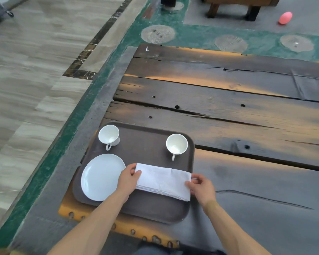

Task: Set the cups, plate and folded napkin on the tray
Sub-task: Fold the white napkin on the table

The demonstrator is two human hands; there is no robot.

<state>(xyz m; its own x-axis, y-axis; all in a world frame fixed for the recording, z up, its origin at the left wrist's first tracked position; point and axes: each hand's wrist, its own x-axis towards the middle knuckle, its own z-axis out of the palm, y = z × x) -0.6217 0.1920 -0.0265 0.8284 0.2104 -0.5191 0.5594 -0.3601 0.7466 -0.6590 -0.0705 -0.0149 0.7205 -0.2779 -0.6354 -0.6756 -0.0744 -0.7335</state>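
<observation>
Our forearms hide the near tray (140, 208) floor. Left of our left hand (128, 181) lies a smooth round white plate (99, 178); beyond our fingers stand the left cup (109, 135) and right cup (176, 145), both glossy. Both hands, right hand (201, 187) included, pinch the folded napkin (164, 181) ends over the matte brown tray, on a weathered plank table (247, 116).

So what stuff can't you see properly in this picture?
Head view only:
- Part of the plate: its right edge is covered by the left hand.
- The tray under the napkin: hidden by the cloth and both hands.
- Right hand: its fingertips tuck behind the napkin's end.
- The pink thing on the floor: too small and far to name.
- The person's legs: cut off by the bottom edge.
</observation>
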